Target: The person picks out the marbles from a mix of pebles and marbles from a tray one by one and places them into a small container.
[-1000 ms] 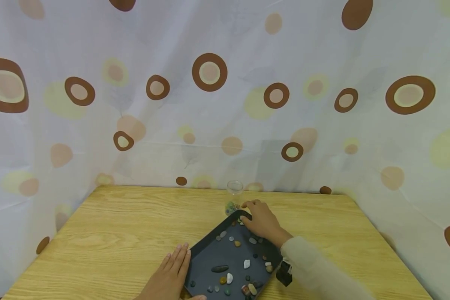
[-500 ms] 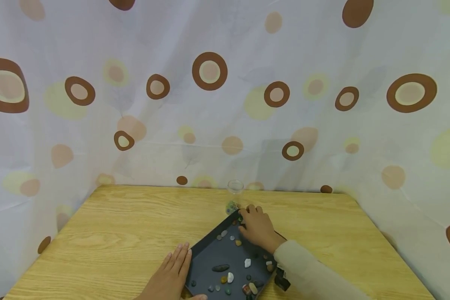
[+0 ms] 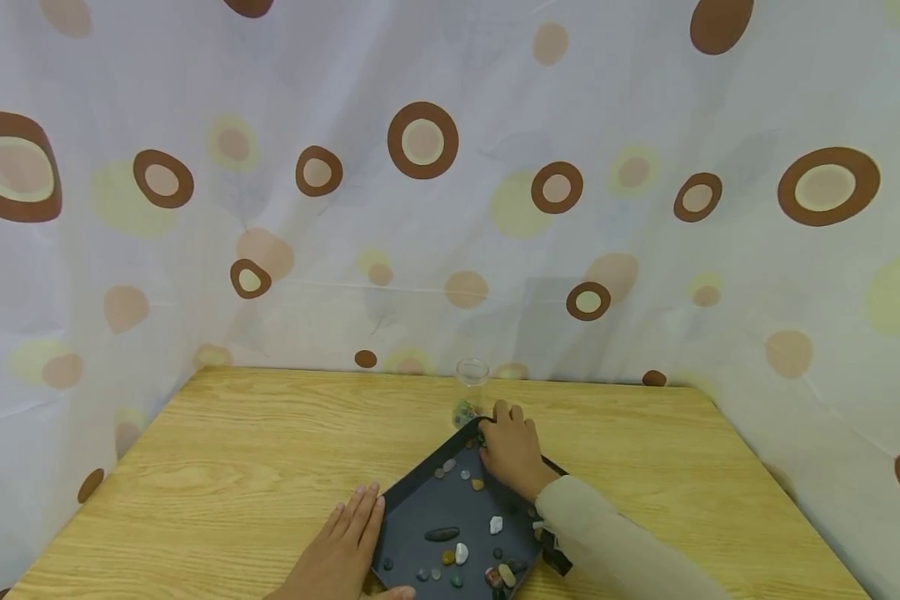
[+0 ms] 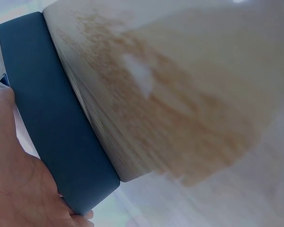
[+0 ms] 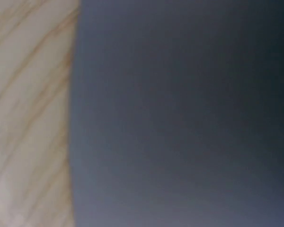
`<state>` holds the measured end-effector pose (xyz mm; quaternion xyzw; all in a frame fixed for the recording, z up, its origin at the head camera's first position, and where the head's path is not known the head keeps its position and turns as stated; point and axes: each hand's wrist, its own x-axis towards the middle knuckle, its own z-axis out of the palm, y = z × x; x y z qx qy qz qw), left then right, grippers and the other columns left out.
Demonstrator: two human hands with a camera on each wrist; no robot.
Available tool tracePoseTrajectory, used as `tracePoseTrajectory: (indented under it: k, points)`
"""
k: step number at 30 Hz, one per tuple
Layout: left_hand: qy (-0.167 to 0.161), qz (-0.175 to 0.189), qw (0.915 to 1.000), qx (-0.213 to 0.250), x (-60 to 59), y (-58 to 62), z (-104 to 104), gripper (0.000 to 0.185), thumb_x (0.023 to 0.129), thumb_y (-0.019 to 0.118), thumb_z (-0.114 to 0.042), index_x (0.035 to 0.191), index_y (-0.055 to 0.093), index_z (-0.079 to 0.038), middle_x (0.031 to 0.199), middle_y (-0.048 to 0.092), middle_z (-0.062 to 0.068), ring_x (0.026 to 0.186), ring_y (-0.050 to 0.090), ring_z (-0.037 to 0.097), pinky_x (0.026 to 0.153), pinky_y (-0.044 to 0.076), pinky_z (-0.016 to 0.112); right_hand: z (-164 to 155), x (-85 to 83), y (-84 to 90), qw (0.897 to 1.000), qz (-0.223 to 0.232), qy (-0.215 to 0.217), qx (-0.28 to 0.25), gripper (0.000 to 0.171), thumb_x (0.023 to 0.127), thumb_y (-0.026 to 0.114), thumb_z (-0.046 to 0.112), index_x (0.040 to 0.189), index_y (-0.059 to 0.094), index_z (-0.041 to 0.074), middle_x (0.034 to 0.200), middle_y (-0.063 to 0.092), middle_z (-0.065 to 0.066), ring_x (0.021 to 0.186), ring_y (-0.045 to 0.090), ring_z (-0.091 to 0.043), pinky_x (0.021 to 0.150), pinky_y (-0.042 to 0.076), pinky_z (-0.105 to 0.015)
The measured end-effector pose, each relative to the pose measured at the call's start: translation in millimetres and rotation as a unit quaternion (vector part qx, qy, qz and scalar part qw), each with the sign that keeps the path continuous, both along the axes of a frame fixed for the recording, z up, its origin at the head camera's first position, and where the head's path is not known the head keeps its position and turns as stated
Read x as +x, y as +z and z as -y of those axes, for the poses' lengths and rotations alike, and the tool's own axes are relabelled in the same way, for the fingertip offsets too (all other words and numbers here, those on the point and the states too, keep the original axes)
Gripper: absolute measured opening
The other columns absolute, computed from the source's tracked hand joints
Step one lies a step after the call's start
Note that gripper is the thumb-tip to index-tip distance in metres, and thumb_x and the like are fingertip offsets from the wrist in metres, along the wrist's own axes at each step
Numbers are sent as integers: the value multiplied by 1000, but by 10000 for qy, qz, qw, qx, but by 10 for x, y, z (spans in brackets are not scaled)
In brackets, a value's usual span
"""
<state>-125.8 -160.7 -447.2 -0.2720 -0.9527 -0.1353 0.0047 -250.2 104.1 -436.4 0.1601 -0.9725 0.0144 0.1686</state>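
Observation:
A dark blue tray (image 3: 420, 500) lies at an angle on the wooden table (image 3: 270, 450) with several small pebbles scattered in it, among them a white pebble (image 3: 495, 524) and a long dark pebble (image 3: 442, 534). My right hand (image 3: 504, 446) is bent over the tray's far corner, its fingertips down among the pebbles and hidden. A small glass jar (image 3: 471, 385) with coloured stones stands just behind that hand. My left hand (image 3: 348, 542) lies flat against the tray's left rim. In the left wrist view the palm (image 4: 14, 189) touches the tray rim (image 4: 47, 118).
A white curtain (image 3: 450, 208) with brown rings hangs close behind and around the table. Bare wood stretches left of the tray and to the right of my sleeve (image 3: 607, 550). The right wrist view is blurred: tray floor (image 5: 180, 113) and table (image 5: 28, 94).
My right hand has shifted slightly left and settled lower over the tray's far corner. The left hand and the tray have stayed put.

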Motion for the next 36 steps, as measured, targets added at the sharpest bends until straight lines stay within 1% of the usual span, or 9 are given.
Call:
tracePoseTrajectory:
  k: [6,13,21,26,33,36]
  points:
    - [-26,-91,9999,-65,-15,-10,1,99,85,45,-75,145,37,4,154,28,21,140,29,38,110,33,52,-32,-80,-105,9997,-208,-33,-83,16,76,82,21,87,72,13,89,44,-8,76,37,-23,61,38,-37]
    - [-9,-119,9999,-66,-7,-4,-1,101,84,43,-77,145,37,4,154,28,21,140,29,37,109,33,51,-48,-105,-161,9991,-410,32,-88,17,75,83,20,77,67,16,86,40,-6,74,33,-22,60,32,-34]
    - [5,-55,10000,-16,-1,0,1,101,84,45,-75,145,36,4,154,27,21,141,28,38,109,33,52,-34,-86,-149,9991,-413,21,-46,16,76,82,19,77,67,15,87,41,-6,75,33,-22,60,33,-34]
    - [-11,-58,10000,-48,-5,-15,8,100,85,45,-75,146,36,5,154,27,21,141,28,38,110,32,52,-28,-77,-141,9993,-383,22,-39,19,77,81,18,73,63,13,85,39,-6,73,31,-21,59,29,-32]
    - [-6,-54,10000,-19,-6,-25,7,101,85,45,-75,145,36,5,154,27,21,141,28,38,110,32,52,-29,-63,-129,9982,-588,57,42,23,75,83,17,70,61,13,84,37,-5,71,24,-18,58,23,-30]
    - [-9,-72,10000,-22,-9,-25,4,101,84,44,-75,145,36,5,154,28,21,141,28,38,110,32,52,-37,-49,-111,9984,-556,73,-24,23,76,82,16,69,60,13,84,36,-4,72,25,-18,58,23,-30]
